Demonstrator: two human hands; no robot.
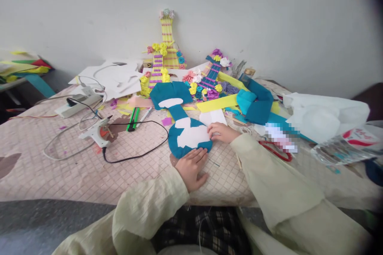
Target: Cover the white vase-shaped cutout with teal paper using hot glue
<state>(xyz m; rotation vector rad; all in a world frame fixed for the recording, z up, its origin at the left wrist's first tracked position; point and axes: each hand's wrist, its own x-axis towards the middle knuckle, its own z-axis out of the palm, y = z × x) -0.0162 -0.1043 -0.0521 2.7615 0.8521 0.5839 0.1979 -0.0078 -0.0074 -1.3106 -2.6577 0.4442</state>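
No text is legible; script on the red label (pixel 361 137) of the bottle (pixel 332 150) is blurred

The left hand (pixel 192 168) lies flat, palm down, with the thumb spread away from the fingers. The right hand (pixel 222 132) is a little farther forward, its fingers slightly bent and pointing left. Both long-sleeved arms (pixel 152 199) reach inward.

A white cutout (pixel 191 137), partly teal-covered, lies flat on the tablecloth (pixel 74 177).

Cutout (pixel 191 137), matt paper; bottle (pixel 338 149), glossy plastic; glue gun (pixel 96 133), smooth plastic.
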